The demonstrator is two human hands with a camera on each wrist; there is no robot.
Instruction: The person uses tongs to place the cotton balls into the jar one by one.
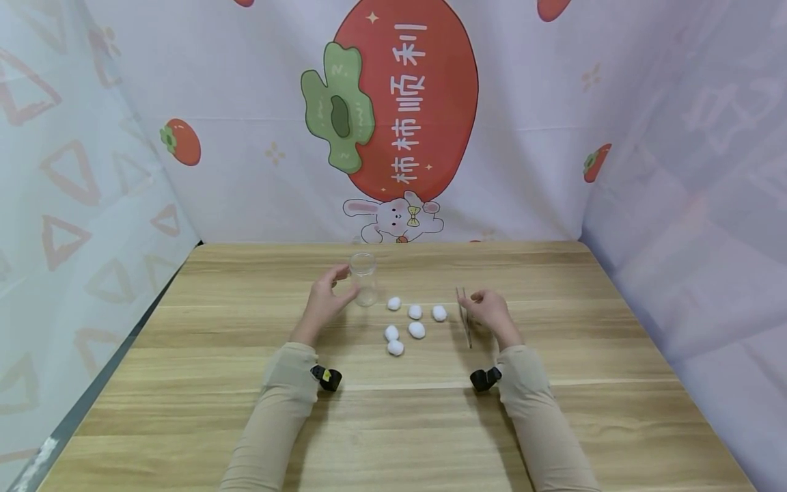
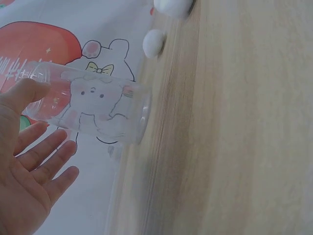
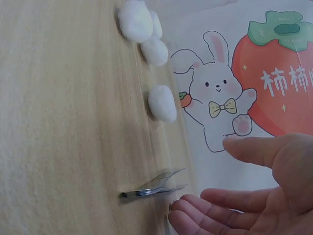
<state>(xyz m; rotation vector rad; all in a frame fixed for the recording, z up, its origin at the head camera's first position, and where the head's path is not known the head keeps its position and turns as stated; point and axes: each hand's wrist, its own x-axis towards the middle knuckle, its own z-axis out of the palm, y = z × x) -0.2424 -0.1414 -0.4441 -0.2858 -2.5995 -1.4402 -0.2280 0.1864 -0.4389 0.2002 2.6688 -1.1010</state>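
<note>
A clear, see-through jar (image 1: pixel 367 290) stands upright on the table, with its rim at the top. My left hand (image 1: pixel 324 301) is at its left side, thumb and fingers spread about the jar (image 2: pixel 98 105) near its mouth. Whether the skin touches the plastic or glass I cannot tell. Metal tweezers (image 1: pixel 468 333) lie on the table, tips pointing away from me. Over them hovers my right hand (image 1: pixel 490 311), its fingers relaxed and apart from the tweezers (image 3: pixel 151 191) in the right wrist view. Several white cotton balls (image 1: pixel 417 331) lie between the two hands.
The wooden table (image 1: pixel 406 430) reaches back to a white cloth backdrop (image 1: pixel 246 184) printed with persimmons and a rabbit. Cloth also hangs along the left and right sides. Two of the cotton balls (image 1: pixel 395 348) touch each other at the front of the group.
</note>
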